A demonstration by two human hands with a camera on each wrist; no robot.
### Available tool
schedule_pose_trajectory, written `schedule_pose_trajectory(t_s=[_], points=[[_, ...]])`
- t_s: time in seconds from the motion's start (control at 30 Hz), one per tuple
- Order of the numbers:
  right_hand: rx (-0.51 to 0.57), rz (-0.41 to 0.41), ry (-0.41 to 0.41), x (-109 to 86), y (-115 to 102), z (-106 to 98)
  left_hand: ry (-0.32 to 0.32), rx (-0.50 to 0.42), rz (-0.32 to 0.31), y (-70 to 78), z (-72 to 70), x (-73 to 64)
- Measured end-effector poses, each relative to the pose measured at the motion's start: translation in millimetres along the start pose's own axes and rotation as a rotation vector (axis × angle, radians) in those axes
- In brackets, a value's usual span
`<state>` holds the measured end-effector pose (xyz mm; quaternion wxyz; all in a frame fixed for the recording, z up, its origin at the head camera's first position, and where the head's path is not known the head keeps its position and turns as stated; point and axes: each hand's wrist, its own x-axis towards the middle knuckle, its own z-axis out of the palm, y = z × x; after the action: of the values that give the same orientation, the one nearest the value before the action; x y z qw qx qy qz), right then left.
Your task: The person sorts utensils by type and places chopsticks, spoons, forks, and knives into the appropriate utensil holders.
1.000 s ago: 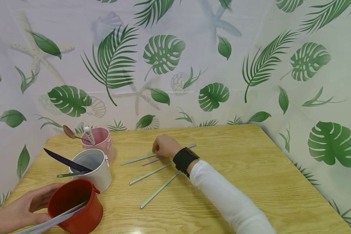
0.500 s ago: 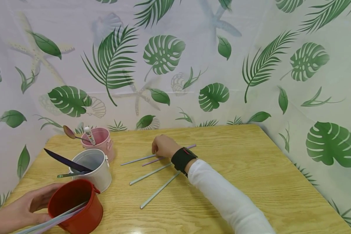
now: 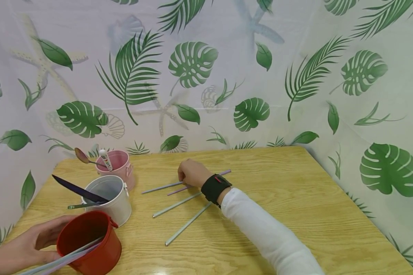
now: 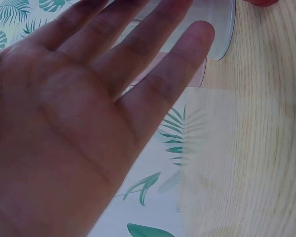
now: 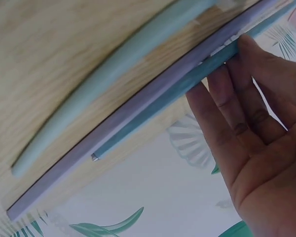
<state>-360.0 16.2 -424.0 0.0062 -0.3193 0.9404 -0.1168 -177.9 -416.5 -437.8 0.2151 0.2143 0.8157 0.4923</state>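
My right hand (image 3: 194, 172) reaches over several slim, coloured straws on the wooden table. In the right wrist view its thumb and fingertips pinch a blue straw (image 5: 167, 94) with a silvery end. A purple straw (image 5: 74, 155) lies right alongside, and a pale green straw (image 5: 89, 89) farther off. Another pale green straw (image 3: 187, 224) lies nearest the front. At the lower left, my left hand (image 3: 29, 242) is beside a red bucket (image 3: 104, 252), its fingers extended in the left wrist view. Long straws (image 3: 70, 256) lean out of the bucket's near rim.
Behind the red bucket stands a white bucket (image 3: 120, 208) with a dark-bladed knife (image 3: 77, 189) and a green handle (image 3: 84, 205) sticking out. Farther back, a pink bucket (image 3: 127, 173) holds a spoon (image 3: 81, 155) and a white patterned handle (image 3: 104, 158). A leaf-print curtain encloses the table.
My right hand and forearm have shifted very slightly to the left, staying at the blue straw. The left hand, the buckets and the other straws look unchanged.
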Motion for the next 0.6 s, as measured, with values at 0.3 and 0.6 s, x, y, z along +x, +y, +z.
schedule_pose_trajectory(t_s=[0.3, 0.6], points=[[-0.005, -0.008, -0.004, -2.7, -1.9, -4.4, -0.002, -0.015, -0.011, -3.4, -1.6, 1.1], [0.02, -0.035, 0.053, -1.1, -1.6, -10.0, -0.002, -0.013, -0.012, -5.9, -1.8, 0.7]])
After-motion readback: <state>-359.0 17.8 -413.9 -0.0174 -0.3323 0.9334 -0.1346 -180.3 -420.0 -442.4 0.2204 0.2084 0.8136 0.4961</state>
